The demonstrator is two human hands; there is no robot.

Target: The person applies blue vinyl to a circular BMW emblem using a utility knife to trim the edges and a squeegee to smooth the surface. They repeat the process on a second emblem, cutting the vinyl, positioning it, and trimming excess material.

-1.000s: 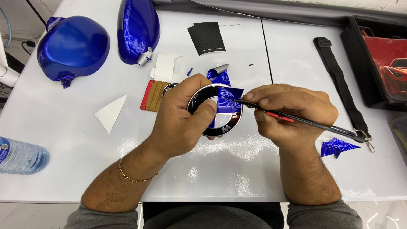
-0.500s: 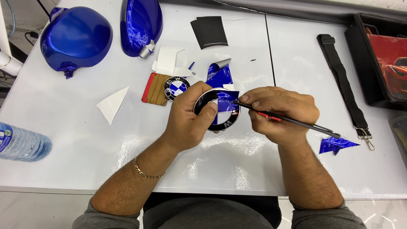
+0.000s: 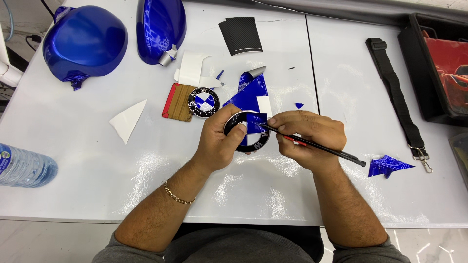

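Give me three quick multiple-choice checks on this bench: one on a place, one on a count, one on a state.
1. Where does the spare round emblem lie?
A. On the brown and red pad
B. On the black strap
C. Beside the water bottle

2. How many glossy blue shells are at the table's far left?
A. One
B. Two
C. Four

3. How is the thin black tool held?
A. Lying loose on the table
B. In the right hand, tip on the held emblem
C. In the left hand

Answers: 1 A, it overlaps the pad's edge. 2 B, two shells sit side by side. 3 B, the left hand holds the emblem while the right holds the tool to it.
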